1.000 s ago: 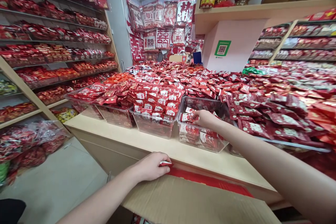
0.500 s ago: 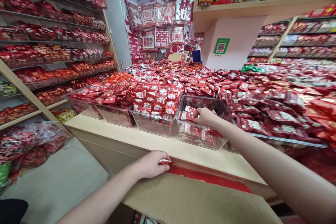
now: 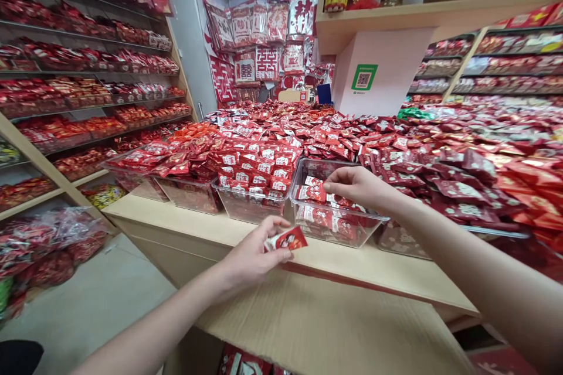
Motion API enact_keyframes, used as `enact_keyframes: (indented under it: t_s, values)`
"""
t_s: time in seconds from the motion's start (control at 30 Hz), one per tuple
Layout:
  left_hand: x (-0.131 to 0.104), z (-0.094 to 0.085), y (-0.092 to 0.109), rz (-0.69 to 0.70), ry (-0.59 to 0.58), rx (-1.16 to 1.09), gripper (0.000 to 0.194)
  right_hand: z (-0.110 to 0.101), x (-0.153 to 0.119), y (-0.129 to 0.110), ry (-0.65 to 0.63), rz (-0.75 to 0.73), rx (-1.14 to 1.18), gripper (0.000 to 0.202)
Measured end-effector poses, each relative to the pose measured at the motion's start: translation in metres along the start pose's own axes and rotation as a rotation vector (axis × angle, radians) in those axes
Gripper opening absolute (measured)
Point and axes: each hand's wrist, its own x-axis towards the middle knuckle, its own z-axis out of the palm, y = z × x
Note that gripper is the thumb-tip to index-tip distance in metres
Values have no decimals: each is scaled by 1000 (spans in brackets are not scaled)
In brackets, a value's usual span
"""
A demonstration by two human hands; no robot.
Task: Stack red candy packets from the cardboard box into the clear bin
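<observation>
My left hand [image 3: 259, 249] is closed around a small red-and-white packet [image 3: 288, 239] with a printed picture. It is raised above a tan cardboard flap [image 3: 343, 316], in front of the counter's edge. My right hand [image 3: 354, 184] reaches over a clear plastic bin [image 3: 336, 233]. Thumb and forefinger are pinched together at the right edge of a red packet [image 3: 313, 190] inside that bin. Similar packets lie in rows in the bin, and its back part shows bare plastic.
More clear bins [image 3: 253, 206] heaped with red packets stand to the left along the wooden counter [image 3: 193, 224]. Dark red packets [image 3: 457, 187] are piled on the right. Packed shelves [image 3: 88, 76] line the left wall. A wooden overhead shelf [image 3: 396, 17] juts above.
My left hand has lifted off the cardboard flap, turning its packet into view. My right hand has risen slightly, its fingers straighter. The red strip by the flap is now mostly hidden.
</observation>
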Motion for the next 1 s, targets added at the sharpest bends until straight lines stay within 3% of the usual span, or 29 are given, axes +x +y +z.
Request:
enact_keyframes:
  t_s: [0.1, 0.17, 0.23, 0.3, 0.4, 0.53, 0.63, 0.73, 0.87, 1.0]
  values:
    - [21, 5, 30, 133, 98, -87, 46, -3, -19, -26, -125, -99, 117, 29]
    - [39, 8, 46, 210, 131, -46, 47, -6, -24, -31, -134, -135, 86, 24]
    - [56, 10, 56, 266, 155, -8, 48, -10, -23, -26, -87, -162, 51, 20]
    - [71, 11, 61, 283, 105, -46, 50, -15, -21, -14, -45, -153, 76, 22]
    - [90, 13, 65, 239, -38, -168, 43, -23, -20, 3, -15, -75, 176, 27]
    - [113, 15, 64, 212, -52, -150, 35, -30, -20, 17, 64, -46, 135, 30]
    - [130, 15, 62, 204, -47, 99, 42, -33, -12, 27, 152, 21, -69, 25]
    - [143, 15, 63, 210, -82, 573, 34, -34, -2, 36, 156, 152, -371, 19]
    - [154, 17, 69, 112, -238, 1072, 36, -31, 9, 33, -12, 251, -617, 22]
    - [160, 17, 74, -43, -424, 1340, 41, -26, 14, 18, -232, 363, -646, 28]
